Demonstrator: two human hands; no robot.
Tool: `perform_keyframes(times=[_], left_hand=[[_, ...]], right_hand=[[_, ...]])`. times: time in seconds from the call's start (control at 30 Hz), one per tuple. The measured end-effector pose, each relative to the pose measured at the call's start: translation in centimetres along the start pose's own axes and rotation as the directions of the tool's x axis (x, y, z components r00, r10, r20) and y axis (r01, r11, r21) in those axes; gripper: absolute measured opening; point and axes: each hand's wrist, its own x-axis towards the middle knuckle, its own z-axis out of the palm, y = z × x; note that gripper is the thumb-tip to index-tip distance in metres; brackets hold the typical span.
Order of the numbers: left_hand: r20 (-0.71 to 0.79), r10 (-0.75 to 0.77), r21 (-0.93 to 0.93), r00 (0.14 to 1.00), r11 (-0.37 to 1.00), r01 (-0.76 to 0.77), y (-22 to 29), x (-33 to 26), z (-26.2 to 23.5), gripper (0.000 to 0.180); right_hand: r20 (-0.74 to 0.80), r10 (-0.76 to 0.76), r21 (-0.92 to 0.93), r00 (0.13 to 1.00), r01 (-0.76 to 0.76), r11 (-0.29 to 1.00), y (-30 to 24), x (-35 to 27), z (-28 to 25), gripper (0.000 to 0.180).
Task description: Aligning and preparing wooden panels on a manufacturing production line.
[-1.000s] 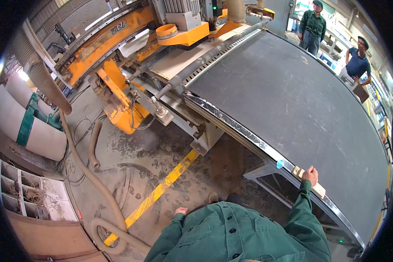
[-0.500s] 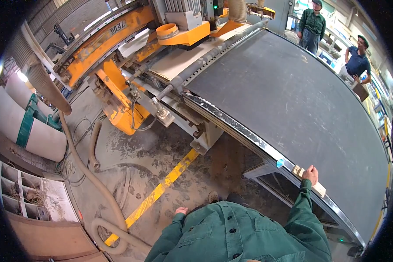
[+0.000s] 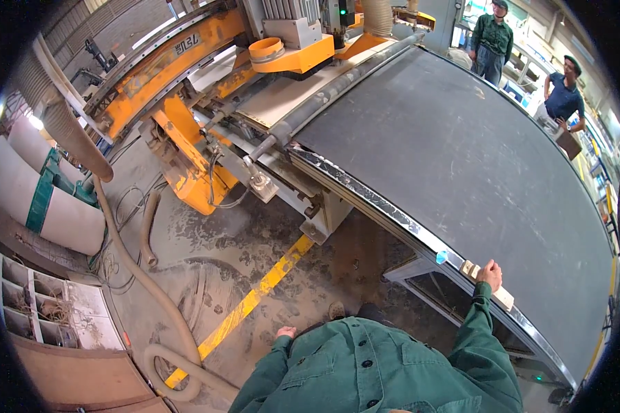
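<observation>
My right hand (image 3: 490,275) is closed over a pale wooden block (image 3: 503,298) on the near edge of a long black-topped bed (image 3: 461,158). A notched part of the wood (image 3: 469,268) shows beyond the fingers; the palm side is hidden. Close by on the metal edge strip sits a small blue patch (image 3: 441,257). My left hand (image 3: 286,332) hangs low by my side above the floor, fingers loosely curled, touching nothing that I can see. Green sleeves cover both arms.
An orange machine gantry (image 3: 179,51) with a cutting head (image 3: 289,51) spans the bed's far end, behind a grey roller (image 3: 331,96). Hoses (image 3: 134,268) and a yellow line (image 3: 255,303) lie on the dusty floor. Two people (image 3: 494,41) stand beyond the bed.
The orange cutting head and gantry have shifted slightly to the right. The toothed strip along the roller no longer shows. Both my hands stay where they were.
</observation>
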Motion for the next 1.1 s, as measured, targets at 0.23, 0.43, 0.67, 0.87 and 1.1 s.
perform_keyframes(times=[0.23, 0.43, 0.67, 0.87, 1.1], left_hand=[[0.029, 0.008, -0.024, 1.000, 1.000, -0.008, 0.5, 0.4, 0.4, 0.032], [0.040, 0.009, -0.085, 0.999, 0.996, -0.006, -1.5, 1.7, 0.9, 0.031], [-0.025, 0.041, -0.052, 0.999, 0.998, -0.042, -0.2, 0.4, 0.4, 0.025], [0.033, -0.014, -0.040, 0.999, 0.999, 0.015, 0.5, -0.3, -0.2, 0.031], [-0.013, 0.045, -0.011, 0.999, 0.999, -0.045, -1.3, 1.1, 0.4, 0.031]], right_hand=[[-0.005, 0.003, -0.012, 1.000, -0.003, 1.000, 0.9, 0.2, 0.0, 0.036], [-0.009, -0.010, -0.029, 1.000, 0.010, 1.000, 0.3, 0.1, 0.0, 0.036], [-0.012, -0.001, -0.006, 1.000, 0.001, 1.000, 0.2, 0.0, -0.1, 0.037], [-0.011, 0.006, -0.012, 1.000, -0.006, 1.000, 0.1, -0.1, -0.3, 0.036], [-0.011, 0.000, 0.002, 1.000, 0.000, 1.000, 0.0, -0.1, -0.2, 0.034]])
